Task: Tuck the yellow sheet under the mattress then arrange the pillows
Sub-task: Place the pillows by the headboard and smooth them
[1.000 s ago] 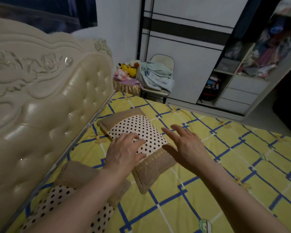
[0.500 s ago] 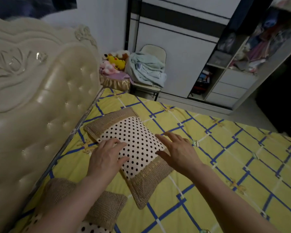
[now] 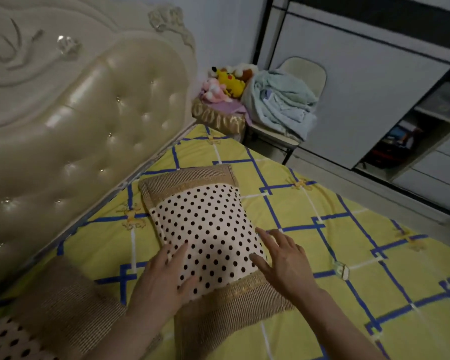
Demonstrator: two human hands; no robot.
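Observation:
A yellow sheet (image 3: 335,258) with blue lines covers the bed. On it lies a polka-dot pillow (image 3: 205,222) with tan woven ends, angled beside the headboard. My left hand (image 3: 164,279) rests flat on the pillow's near left part, fingers spread. My right hand (image 3: 283,258) touches the pillow's right edge with fingers apart. A second polka-dot pillow (image 3: 50,315) of the same kind lies at the lower left, partly under my left forearm.
A cream tufted headboard (image 3: 89,120) runs along the left. Past the bed's far corner stand a gold basket with plush toys (image 3: 224,84), a chair piled with pale blue cloth (image 3: 281,102), and an open wardrobe (image 3: 413,131) at the right.
Both hands slid along the pillow while the pillow turned slightly, more in line with the headboard. The view tilted and moved closer.

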